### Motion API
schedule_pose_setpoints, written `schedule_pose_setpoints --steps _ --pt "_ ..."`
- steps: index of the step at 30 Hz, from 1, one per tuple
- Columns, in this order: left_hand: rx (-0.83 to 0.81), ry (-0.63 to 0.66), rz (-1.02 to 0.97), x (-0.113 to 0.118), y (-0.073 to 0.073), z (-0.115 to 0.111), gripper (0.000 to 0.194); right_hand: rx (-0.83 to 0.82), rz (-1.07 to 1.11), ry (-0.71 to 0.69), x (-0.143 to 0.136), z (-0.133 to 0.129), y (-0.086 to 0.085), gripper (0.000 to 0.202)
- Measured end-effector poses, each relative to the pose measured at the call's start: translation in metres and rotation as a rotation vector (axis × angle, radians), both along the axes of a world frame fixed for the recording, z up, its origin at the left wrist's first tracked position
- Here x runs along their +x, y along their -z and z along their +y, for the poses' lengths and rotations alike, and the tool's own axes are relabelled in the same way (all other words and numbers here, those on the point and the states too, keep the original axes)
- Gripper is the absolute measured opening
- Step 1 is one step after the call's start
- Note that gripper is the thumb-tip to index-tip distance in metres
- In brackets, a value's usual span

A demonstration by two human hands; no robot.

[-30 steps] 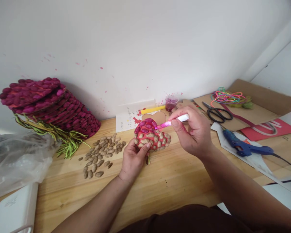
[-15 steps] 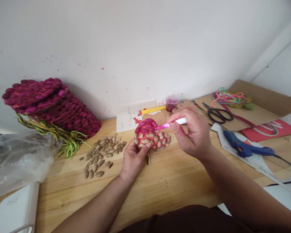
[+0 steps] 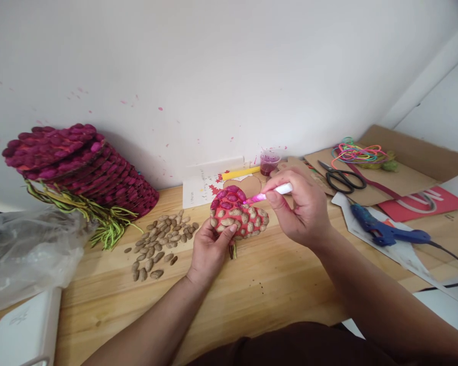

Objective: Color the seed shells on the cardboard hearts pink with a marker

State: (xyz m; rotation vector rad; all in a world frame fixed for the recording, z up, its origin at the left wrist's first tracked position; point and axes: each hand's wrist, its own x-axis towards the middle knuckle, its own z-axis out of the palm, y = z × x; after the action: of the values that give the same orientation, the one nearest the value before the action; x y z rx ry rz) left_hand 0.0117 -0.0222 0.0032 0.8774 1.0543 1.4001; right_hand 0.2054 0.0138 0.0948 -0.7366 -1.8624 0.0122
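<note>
Slightly leftward since the first frame, the right hand (image 3: 307, 206) has shifted, and its brush (image 3: 283, 188) lies a touch flatter. Its fingers pinch the white handle, whose long axis slants down and left to the peanut-covered piece (image 3: 245, 217), the pink tip at or just above the border between magenta and bare shells. Over the table (image 3: 282, 284), left of the right fingers, that piece is gripped at its lower-left edge by the nearer left hand (image 3: 209, 249), thumb on its face.

A craft piece (image 3: 237, 212) at frame centre; loose peanuts (image 3: 175, 237) left of it on the counter (image 3: 282, 277); scissors (image 3: 341, 176) right, on cardboard (image 3: 410, 175).
</note>
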Motion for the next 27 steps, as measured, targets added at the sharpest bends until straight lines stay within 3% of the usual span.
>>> schedule_pose_setpoints --steps 11,27 --pt "-0.002 -0.003 -0.011 -0.0007 0.0008 0.0015 0.04 0.026 -0.032 0.022 0.002 0.0009 0.0004 0.006" --pt "-0.033 -0.007 -0.086 -0.001 -0.0027 0.0017 0.042 -0.097 0.122 -0.01 0.0046 0.0027 0.0054 0.006"
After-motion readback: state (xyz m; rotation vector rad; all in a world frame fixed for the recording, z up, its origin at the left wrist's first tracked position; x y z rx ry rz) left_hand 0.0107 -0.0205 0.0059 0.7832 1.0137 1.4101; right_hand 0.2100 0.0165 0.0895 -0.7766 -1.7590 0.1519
